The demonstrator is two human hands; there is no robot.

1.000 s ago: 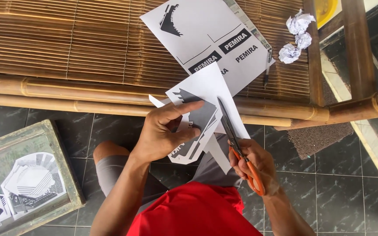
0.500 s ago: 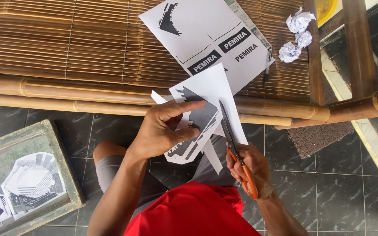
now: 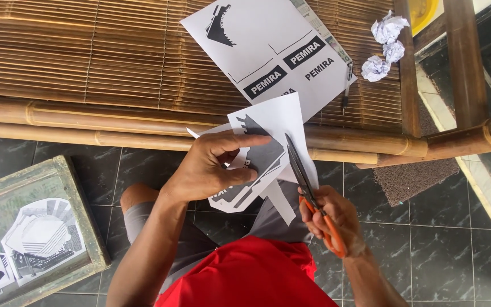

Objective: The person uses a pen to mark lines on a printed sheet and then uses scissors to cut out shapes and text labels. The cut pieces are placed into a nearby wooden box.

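Head camera, looking down: a seated person cuts a white paper sheet printed with a black-and-grey graphic (image 3: 268, 150) using orange-handled scissors with dark blades (image 3: 308, 193). The left hand (image 3: 211, 167) is closed on the sheet, thumb on its face and fingers behind, holding it up just above the knees. The right hand (image 3: 331, 219) is wrapped around the scissor handles, and the blades point up along the sheet's right edge, where a narrow white strip (image 3: 282, 204) hangs loose. By the look of it, the cut around the printed shape is mid-way; carrying it on would call for the left hand to turn the paper so the outline feeds between the blades while the right works the handles.

Beyond both hands runs a brown slatted bamboo bench (image 3: 86, 51) with thick round bamboo rails. On it, above the hands, lies a large white printed sheet with black shapes (image 3: 268, 45), a dark pen (image 3: 348, 85) beside it, and farther right three crumpled white paper balls (image 3: 385, 42). Left of the left arm, a weathered green wooden tray (image 3: 80, 227) holds cut-out prints. Below lies dark marbled floor tile (image 3: 439, 244), with a brown doormat (image 3: 413, 179) to the right.
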